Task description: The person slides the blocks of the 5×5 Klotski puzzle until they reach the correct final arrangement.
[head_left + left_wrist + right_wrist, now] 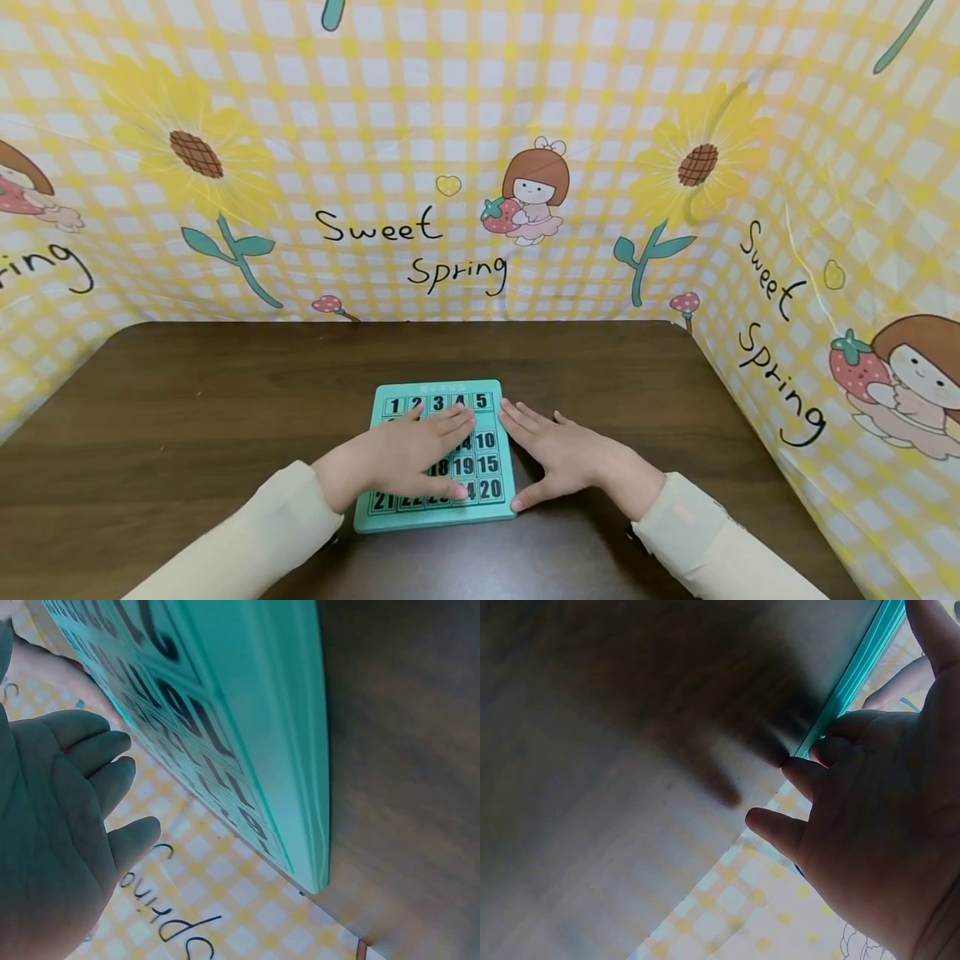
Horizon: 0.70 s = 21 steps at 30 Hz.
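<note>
A turquoise number sliding puzzle (507, 467) lies flat on the table, its black-numbered tiles partly covered. An empty slot (487, 422) shows below the 5 tile. Over the middle of the puzzle is my left hand (405, 454), palm down with straight fingers; the left wrist view shows this hand (60, 825) a little above the tiles. My right hand (570, 458) is beside the puzzle's right edge, fingers extended and thumb spread near the lower corner. In the right wrist view, its fingers (806, 776) are against the puzzle's side (855, 679). Neither hand grips anything.
The dark brown wooden table (225, 400) extends around the puzzle on all sides. Behind it and to the right hangs a yellow-and-white checked cloth (375, 150) printed with sunflowers, lettering and cartoon figures. The cloth meets the table's far edge.
</note>
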Each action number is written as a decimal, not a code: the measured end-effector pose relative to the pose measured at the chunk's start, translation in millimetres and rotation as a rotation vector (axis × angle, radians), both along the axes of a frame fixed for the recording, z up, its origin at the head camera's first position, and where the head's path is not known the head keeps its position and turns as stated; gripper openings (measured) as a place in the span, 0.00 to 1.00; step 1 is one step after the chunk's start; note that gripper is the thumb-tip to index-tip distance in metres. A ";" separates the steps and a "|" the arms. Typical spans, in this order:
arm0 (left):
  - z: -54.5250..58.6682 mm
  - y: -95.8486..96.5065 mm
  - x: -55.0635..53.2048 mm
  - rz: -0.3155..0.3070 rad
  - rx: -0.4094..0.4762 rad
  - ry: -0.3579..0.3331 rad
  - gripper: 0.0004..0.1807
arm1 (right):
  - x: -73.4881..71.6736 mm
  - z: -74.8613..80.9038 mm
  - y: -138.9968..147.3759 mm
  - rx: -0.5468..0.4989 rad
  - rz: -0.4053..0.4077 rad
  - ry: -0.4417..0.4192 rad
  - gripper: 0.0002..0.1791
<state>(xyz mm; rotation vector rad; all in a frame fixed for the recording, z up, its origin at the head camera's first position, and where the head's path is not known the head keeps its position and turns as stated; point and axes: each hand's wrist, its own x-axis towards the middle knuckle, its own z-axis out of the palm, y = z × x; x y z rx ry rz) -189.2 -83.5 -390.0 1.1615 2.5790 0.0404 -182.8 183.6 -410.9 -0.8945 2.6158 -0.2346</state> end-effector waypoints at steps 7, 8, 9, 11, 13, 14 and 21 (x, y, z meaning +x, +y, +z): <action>-2.1 2.6 18.6 -0.078 0.027 -0.019 0.50 | -0.1 -0.5 1.2 -0.003 0.002 -0.006 0.64; -2.8 3.0 20.2 -0.082 0.032 -0.025 0.50 | 0.0 -0.6 1.2 -0.004 0.001 -0.008 0.64; -3.6 3.4 21.3 -0.087 0.035 -0.027 0.50 | 0.1 -0.7 1.2 -0.004 0.002 -0.008 0.64; -4.9 4.0 22.8 -0.093 0.041 -0.031 0.50 | 0.2 -0.9 1.2 -0.005 0.001 -0.008 0.64; -5.9 4.3 22.9 -0.092 0.045 -0.034 0.50 | 0.2 -1.2 1.0 -0.002 0.002 -0.005 0.65; -6.2 4.3 22.7 -0.091 0.045 -0.034 0.50 | 0.2 -1.3 1.0 -0.001 0.003 -0.005 0.64; -6.4 4.4 14.6 -0.066 0.036 -0.036 0.50 | -0.9 -0.6 0.4 0.004 0.009 0.007 0.64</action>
